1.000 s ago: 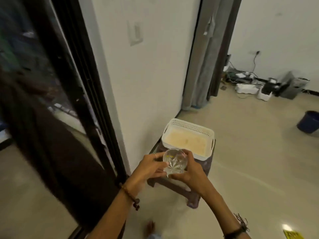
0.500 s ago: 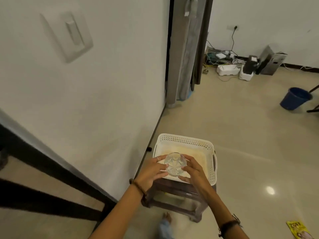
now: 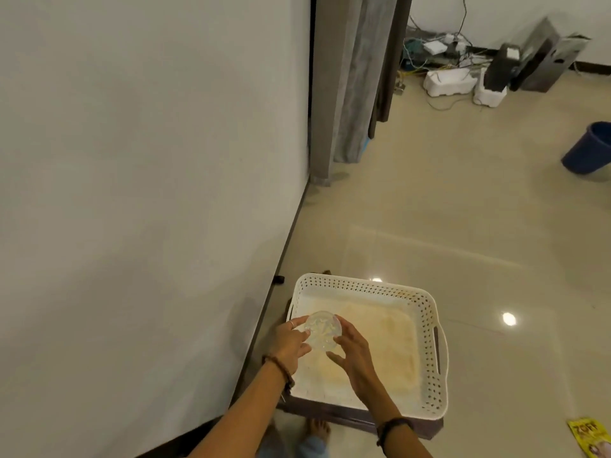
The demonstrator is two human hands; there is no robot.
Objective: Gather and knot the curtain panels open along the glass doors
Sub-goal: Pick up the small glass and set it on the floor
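Note:
Grey curtain panels (image 3: 352,77) hang straight to the floor beside the dark door frame at the top middle, far from both hands. My left hand (image 3: 291,342) and my right hand (image 3: 352,353) hold a small clear cut-glass bowl (image 3: 323,330) between them, fingers curved round its sides. The bowl is low over the near left part of a white perforated basket (image 3: 429,328), which has pale cloth lying in it. The glass doors are out of view.
The basket sits on a dark stool (image 3: 350,419) against the white wall (image 3: 148,193). A blue bucket (image 3: 590,148) stands at the right, cables and foam blocks (image 3: 449,82) at the back, a yellow packet (image 3: 591,438) on the floor. My bare foot (image 3: 317,431) is below.
My view has swung from the glass door to the wall and basket. Both hands have carried the glass bowl forward and down over the basket.

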